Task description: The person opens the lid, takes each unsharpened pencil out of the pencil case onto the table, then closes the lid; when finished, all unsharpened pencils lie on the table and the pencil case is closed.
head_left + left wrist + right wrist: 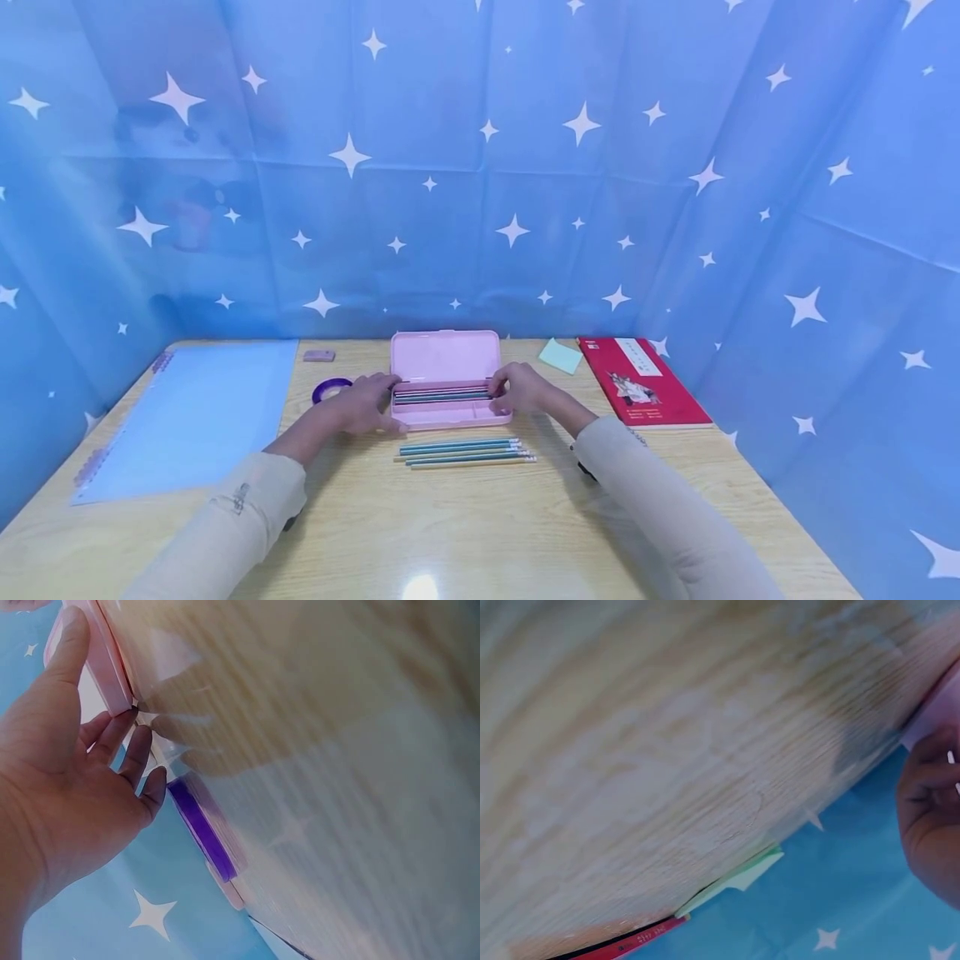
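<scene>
An open pink pencil case [446,357] stands at the far middle of the table, its lid upright. Several pencils [441,397] in red, teal and dark colours lie along its rear compartment. My left hand [363,404] holds the case's left end, thumb at the front corner and fingers toward the back; in the left wrist view the thumb lies along the pink wall [112,667]. At the right end, my right hand [521,388] has curled fingers, with thumb and index at the pencils' right ends, which they partly hide. In front of the case lie several loose teal and yellow pencils [465,452].
Left of the case are a purple tape roll [330,388] and a small eraser [318,356], with a large pale blue sheet [202,417] beyond. Green sticky notes [560,356] and a red notebook [637,383] lie to the right. A starry blue curtain [450,208] borders the table.
</scene>
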The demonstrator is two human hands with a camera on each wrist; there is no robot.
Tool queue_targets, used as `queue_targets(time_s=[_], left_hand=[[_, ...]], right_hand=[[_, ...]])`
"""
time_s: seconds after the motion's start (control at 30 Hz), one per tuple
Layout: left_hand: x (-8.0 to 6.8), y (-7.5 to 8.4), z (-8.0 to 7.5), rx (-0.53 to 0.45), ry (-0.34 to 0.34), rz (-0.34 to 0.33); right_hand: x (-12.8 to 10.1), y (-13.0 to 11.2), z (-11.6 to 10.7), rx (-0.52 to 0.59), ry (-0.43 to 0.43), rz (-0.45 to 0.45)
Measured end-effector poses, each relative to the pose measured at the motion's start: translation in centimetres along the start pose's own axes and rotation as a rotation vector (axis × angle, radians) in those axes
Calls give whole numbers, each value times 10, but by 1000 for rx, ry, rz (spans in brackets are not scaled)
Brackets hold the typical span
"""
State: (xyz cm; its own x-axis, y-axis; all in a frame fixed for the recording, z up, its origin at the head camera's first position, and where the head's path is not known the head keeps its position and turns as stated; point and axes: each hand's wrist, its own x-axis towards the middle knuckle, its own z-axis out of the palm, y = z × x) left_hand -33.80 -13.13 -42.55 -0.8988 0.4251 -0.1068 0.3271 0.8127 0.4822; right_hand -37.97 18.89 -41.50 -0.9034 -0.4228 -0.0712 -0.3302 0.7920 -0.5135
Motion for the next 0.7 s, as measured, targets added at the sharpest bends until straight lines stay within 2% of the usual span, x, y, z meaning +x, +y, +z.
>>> queue_targets(time_s=[0.37,0.7], left_hand=[[-1,0,-1,-17,8,22],[-1,0,-2,-9,6,15]], right_hand=[[1,-2,-2,-36,-48,-67],[2,-4,0,-82,-51,-93]])
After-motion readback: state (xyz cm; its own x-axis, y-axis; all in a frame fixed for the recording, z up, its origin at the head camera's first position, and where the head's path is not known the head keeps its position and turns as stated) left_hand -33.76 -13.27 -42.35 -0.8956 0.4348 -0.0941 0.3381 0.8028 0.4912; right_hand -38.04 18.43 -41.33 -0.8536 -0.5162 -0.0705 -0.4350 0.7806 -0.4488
